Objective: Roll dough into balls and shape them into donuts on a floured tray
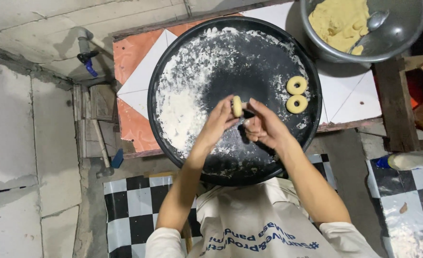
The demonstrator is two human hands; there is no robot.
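A round black tray (173, 71) dusted with white flour covers most of the tiled table (140, 62). A metal bowl (402, 38) of yellow dough sits at the table's far right corner. The left hand (216, 125) pinches a dough ring (237, 106) above the tray's middle; the right hand (264, 126) grips a dark tool (248, 113). 2 finished rings (296, 94) lie near the tray's right rim.
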